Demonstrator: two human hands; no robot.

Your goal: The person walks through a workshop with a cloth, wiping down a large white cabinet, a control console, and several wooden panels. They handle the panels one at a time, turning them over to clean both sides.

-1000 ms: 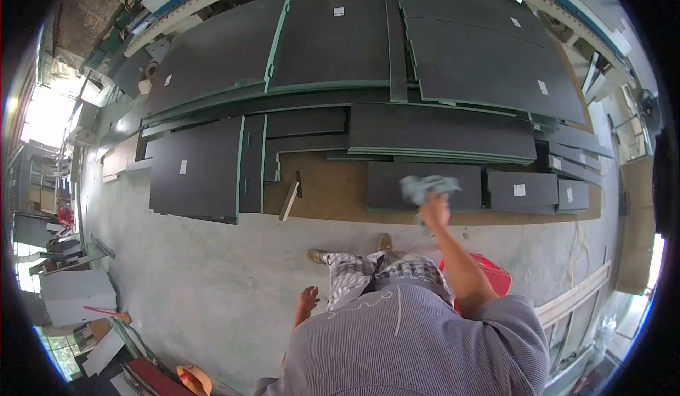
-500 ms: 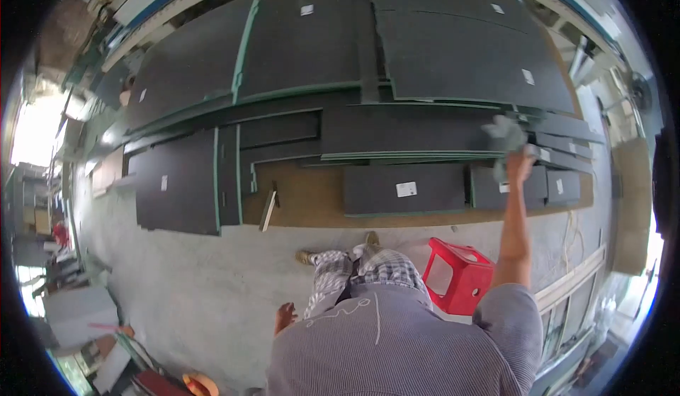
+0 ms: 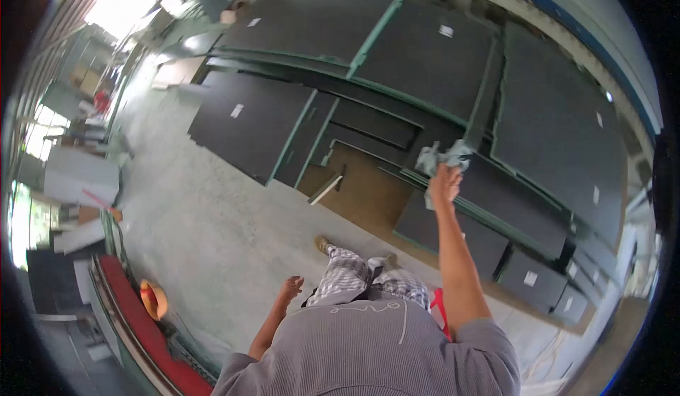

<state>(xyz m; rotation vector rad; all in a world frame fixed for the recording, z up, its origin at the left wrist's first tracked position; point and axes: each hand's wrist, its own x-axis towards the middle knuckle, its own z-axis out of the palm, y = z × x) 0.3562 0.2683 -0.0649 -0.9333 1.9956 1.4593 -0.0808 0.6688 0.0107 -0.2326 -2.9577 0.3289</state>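
Observation:
My right hand (image 3: 445, 183) is closed on a crumpled pale grey-green cloth (image 3: 450, 156), arm stretched forward over dark panels with green edges. Beneath the cloth lies a long dark panel (image 3: 520, 201) in a stack with green edges. My left hand (image 3: 290, 287) hangs low beside my left hip, fingers loosely apart and nothing in it. A smaller dark panel (image 3: 453, 234) rests on a brown board (image 3: 361, 196), close under my right forearm. A narrow white-edged strip (image 3: 326, 190) lies across the front edge of that board.
Large dark panels (image 3: 443, 66) with white labels cover the far side. A red stool (image 3: 440, 311) is partly hidden behind my right arm. To the left, a red-topped long piece (image 3: 145, 325) stands near an orange round object (image 3: 154, 300) on the grey floor (image 3: 212, 240).
The view has turned left and tilted. My right hand has swept the cloth leftward along the long panel, from its right end to near its left end. My left hand stays low.

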